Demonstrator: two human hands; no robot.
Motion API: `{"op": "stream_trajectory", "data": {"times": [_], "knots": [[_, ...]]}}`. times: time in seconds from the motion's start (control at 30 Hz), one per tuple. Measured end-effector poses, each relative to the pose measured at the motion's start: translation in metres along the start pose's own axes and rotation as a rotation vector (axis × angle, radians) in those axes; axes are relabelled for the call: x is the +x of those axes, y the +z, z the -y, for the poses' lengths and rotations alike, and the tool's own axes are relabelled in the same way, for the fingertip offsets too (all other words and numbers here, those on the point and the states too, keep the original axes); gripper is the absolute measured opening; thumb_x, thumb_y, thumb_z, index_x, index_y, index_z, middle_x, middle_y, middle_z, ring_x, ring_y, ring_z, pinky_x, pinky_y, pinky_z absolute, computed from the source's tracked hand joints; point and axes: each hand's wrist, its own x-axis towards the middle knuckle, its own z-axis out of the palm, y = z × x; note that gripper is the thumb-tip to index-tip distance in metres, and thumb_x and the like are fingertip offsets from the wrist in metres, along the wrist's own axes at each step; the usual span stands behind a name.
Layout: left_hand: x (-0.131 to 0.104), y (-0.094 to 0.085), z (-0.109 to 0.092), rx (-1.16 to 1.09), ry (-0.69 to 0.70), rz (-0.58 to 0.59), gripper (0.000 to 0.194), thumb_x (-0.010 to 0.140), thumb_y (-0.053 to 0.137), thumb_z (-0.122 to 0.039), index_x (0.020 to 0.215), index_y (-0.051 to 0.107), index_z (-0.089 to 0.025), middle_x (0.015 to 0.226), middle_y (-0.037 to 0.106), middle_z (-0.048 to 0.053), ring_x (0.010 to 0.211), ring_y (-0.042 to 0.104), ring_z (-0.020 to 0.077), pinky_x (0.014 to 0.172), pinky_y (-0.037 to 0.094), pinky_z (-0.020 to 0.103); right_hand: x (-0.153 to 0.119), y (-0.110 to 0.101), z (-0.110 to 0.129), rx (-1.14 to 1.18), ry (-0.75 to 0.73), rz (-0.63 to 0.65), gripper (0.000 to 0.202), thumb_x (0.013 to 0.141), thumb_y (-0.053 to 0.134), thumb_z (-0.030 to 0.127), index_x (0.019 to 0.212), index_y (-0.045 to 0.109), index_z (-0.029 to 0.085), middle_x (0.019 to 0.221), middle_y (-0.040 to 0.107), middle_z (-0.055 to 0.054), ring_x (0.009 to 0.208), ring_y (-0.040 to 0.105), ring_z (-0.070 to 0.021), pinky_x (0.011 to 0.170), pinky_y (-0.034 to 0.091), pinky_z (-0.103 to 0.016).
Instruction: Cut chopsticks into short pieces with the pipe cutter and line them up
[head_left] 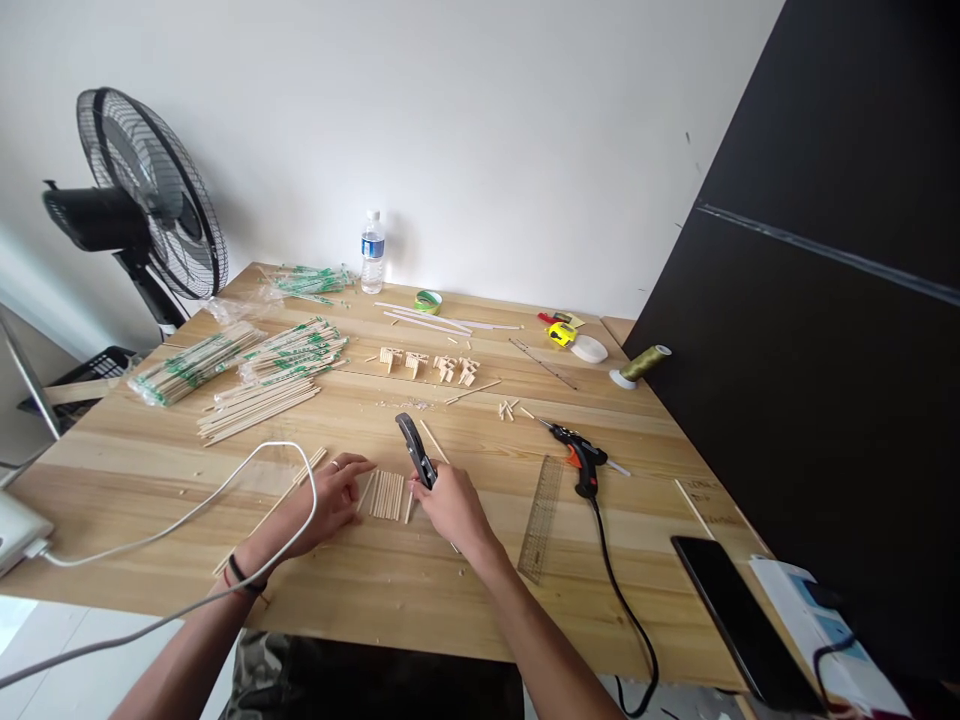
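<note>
The worktop (480, 620) carries a row of short sticks (386, 496) near the middle of its front edge. The sticks lie flat, side by side, with their long axes running from front edge to back edge; the row itself extends left to right. At its left end one slanted stick (366, 492) leans out of line, its far end inclined toward the right edge.

The right hand (439, 492) is closed round a dark hand tool (415, 447) just beyond the row's right end. The tool's long axis runs obliquely, the free end directed toward the back edge and inclined to the left (the working end is not identifiable). A long stick (433, 440) passes beneath this hand, its far end likewise pointing toward the back left corner.

The left hand (345, 490) has its fingers extended at the slanted stick; whether they grip it cannot be determined.

Toward the right edge lie a clear ruler (541, 520), its length running roughly front to back, and a glue gun (581, 455), nozzle directed toward the back left corner. Four small stick assemblies (416, 363) stand in line between the row and the back edge.
</note>
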Motion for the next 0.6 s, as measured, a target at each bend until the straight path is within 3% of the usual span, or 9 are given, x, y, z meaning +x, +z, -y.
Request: {"op": "stream_trajectory", "data": {"times": [0.2,0.37,0.6], "knots": [[0.008,0.008,0.001,-0.023,-0.002,0.004,0.06,0.079,0.063,-0.008,0.137,0.06,-0.025,0.128,0.063,0.011,0.079,0.066,0.0156,0.077,0.059,0.032,0.0,0.001,-0.002,0.015,-0.004,0.007,0.013,0.086,0.074,0.018,0.098,0.079,0.019,0.099,0.083,-0.011,0.096,0.077,-0.0272,0.082,0.054,-0.03],[0.011,0.005,-0.006,-0.033,0.01,0.053,0.063,0.078,0.069,-0.011,0.139,0.059,-0.026,0.129,0.062,0.01,0.083,0.068,0.0166,0.081,0.06,0.033,-0.007,-0.002,-0.008,0.093,-0.007,0.009,0.018,0.087,0.071,0.018,0.104,0.078,0.019,0.105,0.083,-0.009,0.1,0.078,-0.0248,0.088,0.056,-0.03],[0.014,0.003,-0.01,-0.003,0.043,0.062,0.067,0.077,0.067,-0.005,0.14,0.057,-0.027,0.127,0.063,0.008,0.088,0.068,0.0169,0.083,0.06,0.033,-0.02,-0.003,-0.014,0.196,0.01,0.014,0.016,0.084,0.07,0.022,0.097,0.079,0.019,0.096,0.083,-0.008,0.089,0.078,-0.0265,0.084,0.057,-0.034]]}}
